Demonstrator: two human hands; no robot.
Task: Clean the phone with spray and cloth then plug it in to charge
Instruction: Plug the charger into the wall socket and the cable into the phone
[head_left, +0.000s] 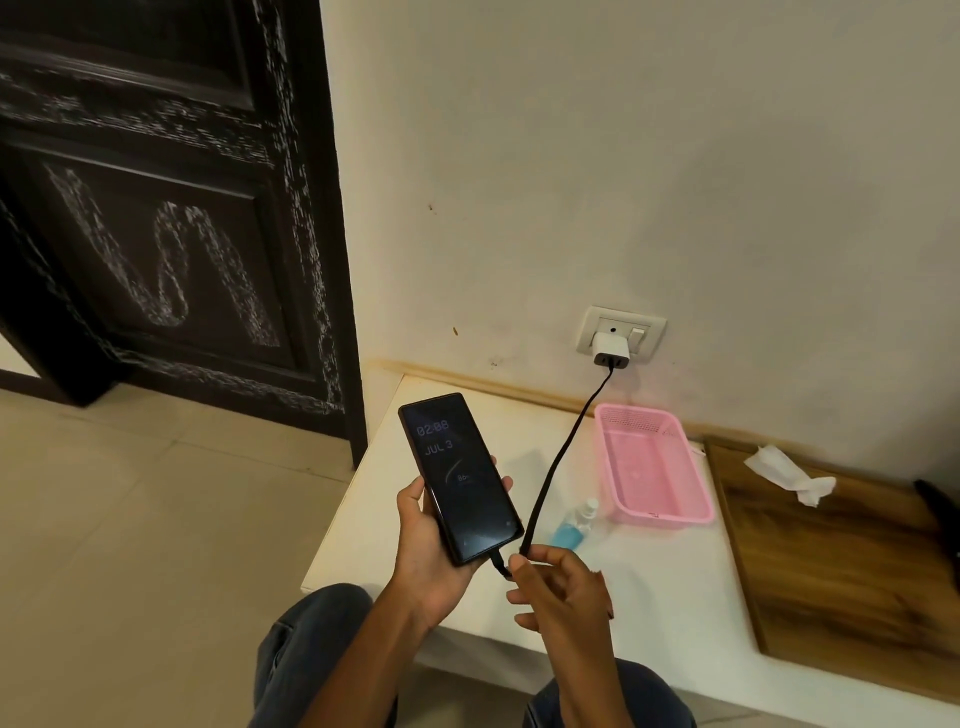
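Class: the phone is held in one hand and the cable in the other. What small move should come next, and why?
Probably release the cable and lay the phone on the white table. The plug appears seated at its lower end, its screen shows a battery figure, and the charger sits in the wall socket.

The left hand is seen at lower centre of the frame, palm up, fingers and thumb curled round the phone. The right hand is held just to its right, fingertips pinched on the cable. Both forearms are extended upward from the bottom edge.
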